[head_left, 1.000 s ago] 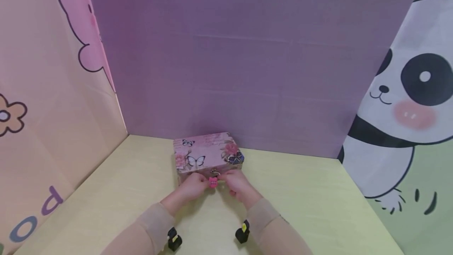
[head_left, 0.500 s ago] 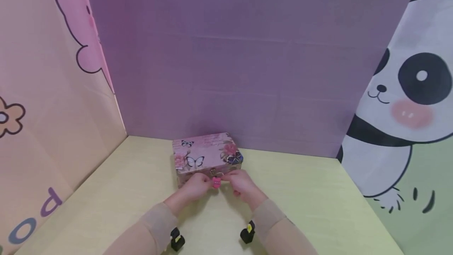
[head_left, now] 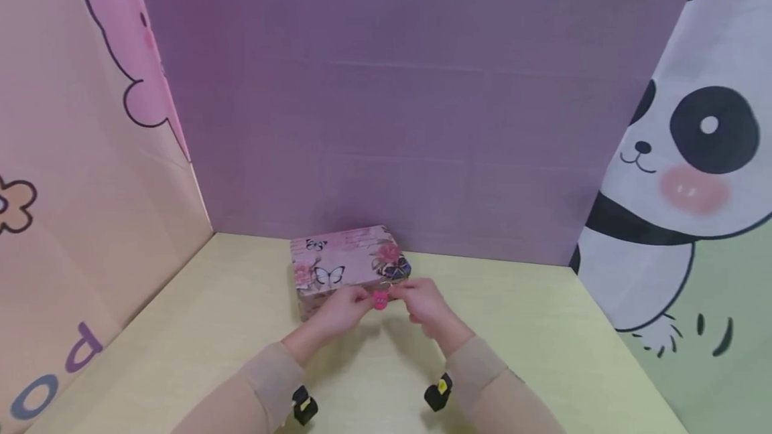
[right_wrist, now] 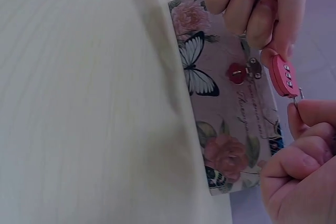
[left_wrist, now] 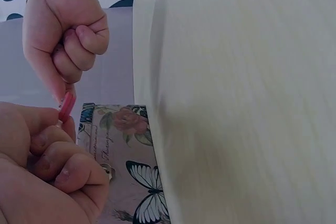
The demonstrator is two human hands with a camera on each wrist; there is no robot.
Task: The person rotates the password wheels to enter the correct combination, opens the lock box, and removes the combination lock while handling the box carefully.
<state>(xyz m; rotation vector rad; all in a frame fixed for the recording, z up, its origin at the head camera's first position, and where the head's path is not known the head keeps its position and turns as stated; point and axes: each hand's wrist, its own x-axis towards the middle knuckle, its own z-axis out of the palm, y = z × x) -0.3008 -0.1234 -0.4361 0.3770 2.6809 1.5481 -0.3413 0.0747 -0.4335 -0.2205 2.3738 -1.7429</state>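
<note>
A small pink combination padlock (head_left: 380,300) is held between both hands in front of a pink box (head_left: 344,256) printed with butterflies and roses. My left hand (head_left: 340,310) pinches the padlock's body between thumb and index finger, other fingers curled. My right hand (head_left: 428,303) pinches the metal shackle (right_wrist: 296,100) at its end. In the right wrist view the number dials face the camera. The box's metal clasp (right_wrist: 254,68) and its red plate (right_wrist: 237,73) show apart from the padlock. The box lid is down.
The pale yellow table (head_left: 531,333) carries the box near its back edge. A purple backdrop (head_left: 386,119) stands right behind it. Printed panels, one with a panda (head_left: 693,153), flank both sides. Black wrist cameras (head_left: 438,392) hang under the sleeves.
Both hands have moved right and slightly up with the padlock. Its shackle was at the clasp a second ago and has come away from it to the right. The box has stayed in place.
</note>
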